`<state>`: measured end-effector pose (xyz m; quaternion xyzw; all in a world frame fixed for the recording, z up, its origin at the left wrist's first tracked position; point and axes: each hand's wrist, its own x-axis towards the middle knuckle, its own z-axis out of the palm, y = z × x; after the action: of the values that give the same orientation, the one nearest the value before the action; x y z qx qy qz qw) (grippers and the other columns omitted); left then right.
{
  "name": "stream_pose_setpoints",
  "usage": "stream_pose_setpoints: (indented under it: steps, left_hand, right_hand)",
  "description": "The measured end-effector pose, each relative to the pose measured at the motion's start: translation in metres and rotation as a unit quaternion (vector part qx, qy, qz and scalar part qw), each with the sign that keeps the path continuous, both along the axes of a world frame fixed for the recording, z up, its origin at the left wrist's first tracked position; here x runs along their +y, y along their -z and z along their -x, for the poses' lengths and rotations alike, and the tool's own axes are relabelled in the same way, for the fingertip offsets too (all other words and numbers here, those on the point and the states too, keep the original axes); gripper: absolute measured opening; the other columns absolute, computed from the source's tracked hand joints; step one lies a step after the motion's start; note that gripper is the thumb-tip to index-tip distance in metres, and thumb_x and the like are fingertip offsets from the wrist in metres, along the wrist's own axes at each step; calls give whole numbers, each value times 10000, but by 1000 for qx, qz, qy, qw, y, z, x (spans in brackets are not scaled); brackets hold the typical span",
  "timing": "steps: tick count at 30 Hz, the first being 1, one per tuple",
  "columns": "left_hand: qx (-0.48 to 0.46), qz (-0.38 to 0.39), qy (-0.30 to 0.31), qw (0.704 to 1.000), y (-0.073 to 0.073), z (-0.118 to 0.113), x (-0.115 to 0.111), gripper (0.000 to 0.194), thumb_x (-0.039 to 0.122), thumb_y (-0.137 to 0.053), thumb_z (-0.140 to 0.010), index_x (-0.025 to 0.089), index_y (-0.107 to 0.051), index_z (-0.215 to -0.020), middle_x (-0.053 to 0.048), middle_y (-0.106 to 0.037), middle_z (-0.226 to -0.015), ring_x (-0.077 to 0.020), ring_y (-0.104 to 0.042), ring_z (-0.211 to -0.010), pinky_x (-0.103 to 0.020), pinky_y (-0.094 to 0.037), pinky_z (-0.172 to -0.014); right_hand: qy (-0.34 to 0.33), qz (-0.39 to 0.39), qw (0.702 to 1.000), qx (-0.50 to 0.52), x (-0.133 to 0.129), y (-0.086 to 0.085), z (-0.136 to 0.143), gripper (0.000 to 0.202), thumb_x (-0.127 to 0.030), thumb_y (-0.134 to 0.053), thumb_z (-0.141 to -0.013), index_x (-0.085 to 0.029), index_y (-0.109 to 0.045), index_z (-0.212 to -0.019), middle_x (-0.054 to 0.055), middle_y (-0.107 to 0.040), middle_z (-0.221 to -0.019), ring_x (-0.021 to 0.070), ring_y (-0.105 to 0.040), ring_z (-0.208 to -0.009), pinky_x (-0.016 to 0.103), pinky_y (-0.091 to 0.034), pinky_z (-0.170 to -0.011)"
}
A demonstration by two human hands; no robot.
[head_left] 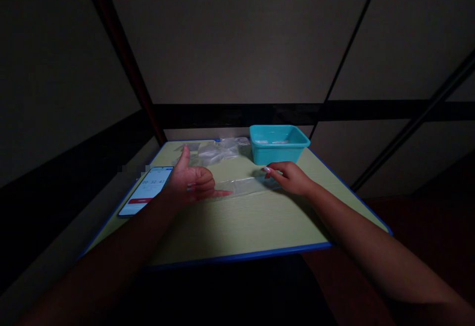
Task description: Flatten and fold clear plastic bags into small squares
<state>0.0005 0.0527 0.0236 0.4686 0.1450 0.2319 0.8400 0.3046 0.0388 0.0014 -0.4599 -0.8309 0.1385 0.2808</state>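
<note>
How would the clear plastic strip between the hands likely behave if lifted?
The strip looks thin and see-through, so probably very light. Its faint creases suggest it would flop. Lying flat on the table, it may be fiddly to pinch up.

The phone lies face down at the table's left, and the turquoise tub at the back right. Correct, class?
No: the head view shows the phone face up, at the left of the table. The turquoise tub stands at the back right.

Person's forearms [352, 224] bare; right hand [291, 178] has longish, pale, glossy nails [266, 169]; lap too dark to read.
</note>
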Motion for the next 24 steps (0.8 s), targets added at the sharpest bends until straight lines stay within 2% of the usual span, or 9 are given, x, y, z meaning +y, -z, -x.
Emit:
stream_pose_setpoints:
  steps: [11,18,24]
  left_hand:
    - [14,16,-4,1000,-2,1,-2,891,842,69,-684,233,-510,-388,15,-337,-282,-107,-290,-267,-491,-351,-1042]
    - [-35,20,-85,996,-5,3,-3,797,832,31,-715,248,-376,-355,27,-282,-278,-94,-282,-261,-442,-416,-1019]
    - [-41,21,-107,993,-3,3,-2,766,844,-6,-714,254,-327,-345,33,-254,-271,-92,-278,-254,-431,-442,-1003]
  right_hand:
    - [-1,12,1000,-1,2,2,-1,452,-447,-372,-940,-160,-653,-732,48,-686,-719,158,-590,-636,255,-372,-593]
    - [-4,12,1000,-14,2,1,-2,450,-440,-367,-944,-157,-637,-721,47,-672,-701,147,-573,-614,248,-350,-573]
    - [3,5,1000,-19,3,4,-1,471,-455,-357,-943,-158,-621,-689,41,-652,-663,137,-542,-577,245,-336,-555]
